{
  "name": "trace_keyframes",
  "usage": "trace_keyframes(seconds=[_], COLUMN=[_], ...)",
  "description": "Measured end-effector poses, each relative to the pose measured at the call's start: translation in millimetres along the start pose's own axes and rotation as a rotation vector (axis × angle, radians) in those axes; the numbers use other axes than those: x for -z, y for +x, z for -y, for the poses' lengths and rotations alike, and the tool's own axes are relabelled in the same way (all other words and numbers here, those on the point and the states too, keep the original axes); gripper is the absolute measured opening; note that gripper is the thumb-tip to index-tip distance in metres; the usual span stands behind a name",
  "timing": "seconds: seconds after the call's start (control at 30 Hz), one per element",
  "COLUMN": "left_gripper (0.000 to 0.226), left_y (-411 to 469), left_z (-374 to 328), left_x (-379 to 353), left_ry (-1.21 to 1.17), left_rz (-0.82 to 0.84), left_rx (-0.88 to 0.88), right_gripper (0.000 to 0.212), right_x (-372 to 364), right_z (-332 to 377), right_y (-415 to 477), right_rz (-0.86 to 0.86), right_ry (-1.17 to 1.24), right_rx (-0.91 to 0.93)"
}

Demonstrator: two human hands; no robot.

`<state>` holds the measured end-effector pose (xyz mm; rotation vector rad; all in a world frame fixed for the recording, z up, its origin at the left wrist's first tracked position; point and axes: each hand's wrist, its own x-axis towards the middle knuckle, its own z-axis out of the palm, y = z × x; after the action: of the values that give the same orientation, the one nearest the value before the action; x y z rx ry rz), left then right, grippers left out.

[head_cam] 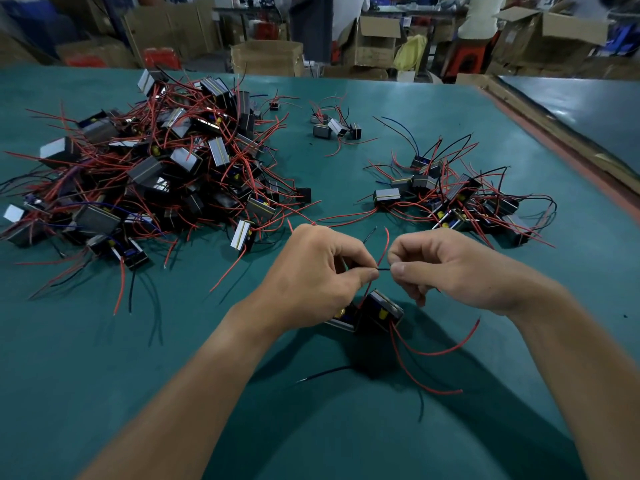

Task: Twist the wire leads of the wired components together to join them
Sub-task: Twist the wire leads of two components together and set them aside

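Two small black wired components point(375, 311) hang side by side just above the green table, below my hands. My left hand point(318, 271) and my right hand point(440, 268) face each other and pinch the two ends of a short black wire lead point(383, 269) stretched between their fingertips. A red lead point(382, 252) rises between the hands. More red leads point(433, 353) and a black lead point(325, 374) trail from the components onto the table.
A big heap of the same components with red and black wires point(149, 174) fills the left of the green table point(173, 341). A smaller pile point(460, 199) lies at the right, a few more point(334, 126) at the back. Cardboard boxes point(266, 58) stand beyond the table.
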<state>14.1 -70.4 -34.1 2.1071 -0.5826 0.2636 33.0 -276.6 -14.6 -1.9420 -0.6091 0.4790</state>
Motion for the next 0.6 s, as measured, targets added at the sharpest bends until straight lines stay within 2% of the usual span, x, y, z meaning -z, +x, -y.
trace_keyframes(seconds=[0.27, 0.6], left_gripper=[0.010, 0.010], left_y=[2.3, 3.8], left_z=[3.5, 8.0], left_x=[0.9, -2.0], left_ry=[-0.113, -0.163], left_rz=[0.013, 0.023], left_rx=[0.104, 0.156], right_gripper=[0.019, 0.016], right_x=[-3.2, -2.8], right_z=[-0.8, -1.6], right_y=[4.4, 4.1], right_rz=[-0.132, -0.159], right_ry=[0.026, 0.062], right_rx=[0.133, 0.121])
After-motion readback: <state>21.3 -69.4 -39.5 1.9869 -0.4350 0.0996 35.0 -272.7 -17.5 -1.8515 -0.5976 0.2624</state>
